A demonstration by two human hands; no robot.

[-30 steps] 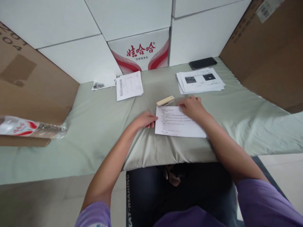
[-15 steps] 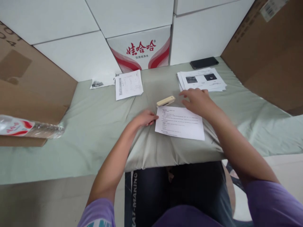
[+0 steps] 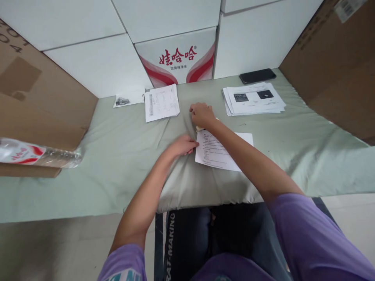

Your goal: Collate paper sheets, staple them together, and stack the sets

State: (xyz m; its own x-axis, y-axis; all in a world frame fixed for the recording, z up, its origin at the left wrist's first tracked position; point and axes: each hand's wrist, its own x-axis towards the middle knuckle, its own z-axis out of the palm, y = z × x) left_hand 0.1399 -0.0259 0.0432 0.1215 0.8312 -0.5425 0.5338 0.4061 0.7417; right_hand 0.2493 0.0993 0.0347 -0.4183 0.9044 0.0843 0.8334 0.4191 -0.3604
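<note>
A printed white sheet (image 3: 209,152) lies on the cloth near the front edge. My left hand (image 3: 184,145) is closed on its left edge, thumb and finger pinching it. Just past the sheet's top edge, a cream stapler (image 3: 199,128) is mostly covered by my right hand (image 3: 203,114). My right hand reaches across to the left above the stapler, fingers loosely bent and nothing visible in them; whether it touches the stapler I cannot tell. My right forearm hides part of the sheet.
A paper stack (image 3: 162,103) lies back left, beside a small white packet (image 3: 127,100). Another stack (image 3: 254,103) and a black phone (image 3: 257,76) are back right. White boxes (image 3: 175,58) line the back; cardboard boxes (image 3: 38,105) (image 3: 331,70) flank both sides. A water bottle (image 3: 38,153) lies far left.
My right hand has swung left from beside the stapler to over it, its forearm now crossing the sheet. My left hand keeps its pinch. The view has shifted slightly.
</note>
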